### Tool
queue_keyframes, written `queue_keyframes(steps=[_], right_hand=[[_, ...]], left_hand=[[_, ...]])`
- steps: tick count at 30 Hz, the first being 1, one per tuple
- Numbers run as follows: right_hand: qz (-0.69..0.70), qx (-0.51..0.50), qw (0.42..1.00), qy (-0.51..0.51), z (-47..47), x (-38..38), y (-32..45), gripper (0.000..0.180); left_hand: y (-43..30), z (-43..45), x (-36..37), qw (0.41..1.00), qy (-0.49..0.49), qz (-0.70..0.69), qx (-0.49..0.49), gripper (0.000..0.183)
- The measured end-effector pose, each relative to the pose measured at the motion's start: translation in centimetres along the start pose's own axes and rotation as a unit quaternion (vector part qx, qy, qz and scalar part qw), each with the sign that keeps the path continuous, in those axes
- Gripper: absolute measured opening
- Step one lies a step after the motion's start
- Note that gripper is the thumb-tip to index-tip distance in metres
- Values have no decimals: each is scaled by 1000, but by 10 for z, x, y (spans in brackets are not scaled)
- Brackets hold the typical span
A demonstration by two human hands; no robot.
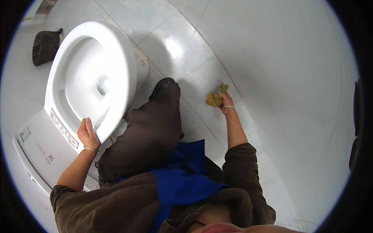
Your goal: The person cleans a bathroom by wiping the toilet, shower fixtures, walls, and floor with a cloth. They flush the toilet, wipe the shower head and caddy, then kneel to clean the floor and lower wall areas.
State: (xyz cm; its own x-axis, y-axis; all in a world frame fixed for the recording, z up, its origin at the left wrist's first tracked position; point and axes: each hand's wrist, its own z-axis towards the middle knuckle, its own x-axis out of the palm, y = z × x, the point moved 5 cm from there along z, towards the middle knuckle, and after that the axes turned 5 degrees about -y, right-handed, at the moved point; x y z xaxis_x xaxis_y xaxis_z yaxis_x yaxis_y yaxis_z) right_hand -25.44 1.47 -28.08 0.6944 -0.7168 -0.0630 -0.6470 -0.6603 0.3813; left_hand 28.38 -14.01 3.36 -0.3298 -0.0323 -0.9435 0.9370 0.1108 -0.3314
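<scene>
My left hand (88, 134) rests on the rim of a white ceramic toilet bowl (123, 58), near its back corner by the tank. Over to the right, my right hand (227, 103) grips a crumpled yellow-green cloth (214, 100) close to the tiled floor (195, 107); whether the cloth touches the tiles I cannot tell. The toilet has no seat or lid in view, and a little water shows at the drain opening (100, 87). Its tank (43, 145) bears stickers and writing.
A smooth light wall (291, 87) curves up on the right. My bent leg (145, 134) and dark shoe (162, 86) are between the toilet and my right hand. A dark bag-like object (46, 47) is beyond the toilet at the left. Wet-looking tiles (172, 46) shine ahead.
</scene>
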Motion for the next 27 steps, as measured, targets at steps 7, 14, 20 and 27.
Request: queue_keyframes(steps=[7, 14, 20, 27], right_hand=[[-46, -34, 989, 138, -79, 148, 77, 39], [50, 83, 992, 86, -114, 206, 80, 32], [-25, 58, 988, 138, -165, 237, 82, 31], [-143, 35, 989, -3, -179, 216, 84, 29]], left_hand=[[1, 2, 1, 999, 30, 11, -15, 40], [6, 1, 3, 997, 56, 14, -47, 36], [9, 2, 5, 999, 47, 18, -11, 30], [19, -1, 12, 996, 70, 46, -16, 26]])
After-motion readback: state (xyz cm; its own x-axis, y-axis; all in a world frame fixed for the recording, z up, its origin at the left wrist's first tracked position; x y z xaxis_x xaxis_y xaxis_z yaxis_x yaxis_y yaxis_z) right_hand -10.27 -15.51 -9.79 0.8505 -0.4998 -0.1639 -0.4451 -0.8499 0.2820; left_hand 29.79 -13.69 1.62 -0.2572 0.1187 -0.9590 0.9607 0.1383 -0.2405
